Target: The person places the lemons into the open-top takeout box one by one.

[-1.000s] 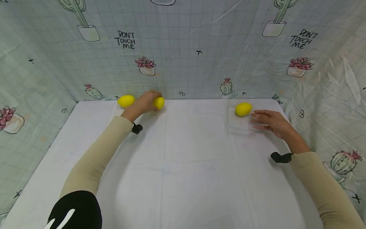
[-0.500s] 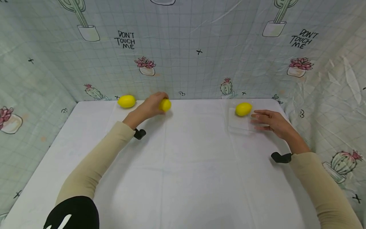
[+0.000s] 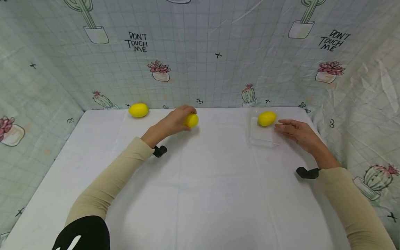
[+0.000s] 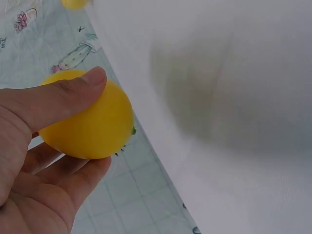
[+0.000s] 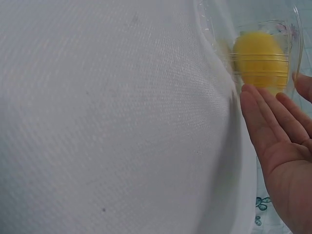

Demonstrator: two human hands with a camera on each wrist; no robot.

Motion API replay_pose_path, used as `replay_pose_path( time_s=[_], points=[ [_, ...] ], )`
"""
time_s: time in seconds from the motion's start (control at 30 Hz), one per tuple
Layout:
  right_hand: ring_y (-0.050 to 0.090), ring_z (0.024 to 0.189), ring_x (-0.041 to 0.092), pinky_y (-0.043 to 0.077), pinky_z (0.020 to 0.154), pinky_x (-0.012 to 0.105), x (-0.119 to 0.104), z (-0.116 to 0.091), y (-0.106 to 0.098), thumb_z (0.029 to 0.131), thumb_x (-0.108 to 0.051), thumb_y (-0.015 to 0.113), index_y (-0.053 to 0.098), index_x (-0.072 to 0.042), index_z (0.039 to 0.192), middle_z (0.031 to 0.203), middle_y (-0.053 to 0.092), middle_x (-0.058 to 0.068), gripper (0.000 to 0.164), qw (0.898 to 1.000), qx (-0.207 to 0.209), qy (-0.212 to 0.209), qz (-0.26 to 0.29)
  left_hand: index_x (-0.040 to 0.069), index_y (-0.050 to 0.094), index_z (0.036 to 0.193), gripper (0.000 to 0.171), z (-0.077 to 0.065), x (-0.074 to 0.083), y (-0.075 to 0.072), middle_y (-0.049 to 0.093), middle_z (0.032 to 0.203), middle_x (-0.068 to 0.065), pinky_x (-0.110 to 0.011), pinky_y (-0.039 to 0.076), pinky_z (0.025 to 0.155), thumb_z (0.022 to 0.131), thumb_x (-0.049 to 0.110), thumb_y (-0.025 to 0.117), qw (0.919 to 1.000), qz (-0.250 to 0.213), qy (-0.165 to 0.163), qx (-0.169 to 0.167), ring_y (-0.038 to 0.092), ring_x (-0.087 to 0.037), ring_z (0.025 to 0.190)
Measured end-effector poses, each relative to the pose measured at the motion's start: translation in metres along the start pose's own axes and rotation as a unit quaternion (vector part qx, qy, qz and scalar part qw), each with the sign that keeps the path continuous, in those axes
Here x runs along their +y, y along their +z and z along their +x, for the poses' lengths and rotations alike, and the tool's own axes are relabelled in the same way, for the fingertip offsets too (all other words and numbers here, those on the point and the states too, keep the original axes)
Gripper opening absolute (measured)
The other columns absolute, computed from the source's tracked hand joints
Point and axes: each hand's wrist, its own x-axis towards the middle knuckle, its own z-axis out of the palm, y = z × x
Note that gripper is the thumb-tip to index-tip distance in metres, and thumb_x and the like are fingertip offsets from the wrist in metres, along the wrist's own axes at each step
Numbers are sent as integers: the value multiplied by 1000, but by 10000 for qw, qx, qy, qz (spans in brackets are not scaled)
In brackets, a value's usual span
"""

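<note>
One lemon [image 3: 192, 121] we pinched between thumb and fingers of our left hand [image 3: 173, 122], over the table [image 3: 215, 173], its long axis running out from the palm. From that grip the tub [image 3: 264, 141], with another lemon [image 3: 267, 118] in it, lay well rightward; our right hand [image 3: 296, 133], straight-fingered, was nearer, at its right side.

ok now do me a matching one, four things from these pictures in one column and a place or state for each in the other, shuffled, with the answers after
Things
1. Left grip
2. Right grip
3. Clear container
4. Backdrop cloth

Places and states
A. Printed with cactus drawings
B. At the container's right side
C. Grasping one lemon
D. Has another lemon inside

Pairs: 1-C, 2-B, 3-D, 4-A
</note>
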Motion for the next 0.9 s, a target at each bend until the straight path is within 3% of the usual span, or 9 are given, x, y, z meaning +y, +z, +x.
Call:
replay_pose_path(
  time_s=[0.27, 0.53, 0.9],
  points=[
    [62, 119, 0, 50, 98, 16, 0, 1, -1, 105, -24, 58, 27, 5, 157, 134, 66, -7, 67, 9993, -109, -110, 327, 4, 54, 134, 60, 3, 18, 10, 55, 134, -16, -47, 48, 108, 82, 3, 84, 9994, 77, 324, -37, 55, -35, 119],
    [62, 121, 1, 49, 100, 18, -1, -2, 2, 105, -23, 58, 27, 4, 157, 134, 66, -8, 66, 9994, -122, -79, 327, 4, 54, 134, 59, 7, 30, 22, 57, 133, -14, -46, 49, 106, 83, 5, 85, 9983, 201, 539, -49, 58, -34, 117],
    [62, 121, 2, 50, 100, 19, -1, 0, 1, 105, -23, 59, 27, 4, 157, 137, 64, -4, 67, 9992, -108, -108, 360, 3, 54, 138, 60, 13, 45, 30, 58, 136, -14, -42, 49, 106, 86, 10, 83, 9962, 4, 859, 108, 58, -31, 118]
  ],
)
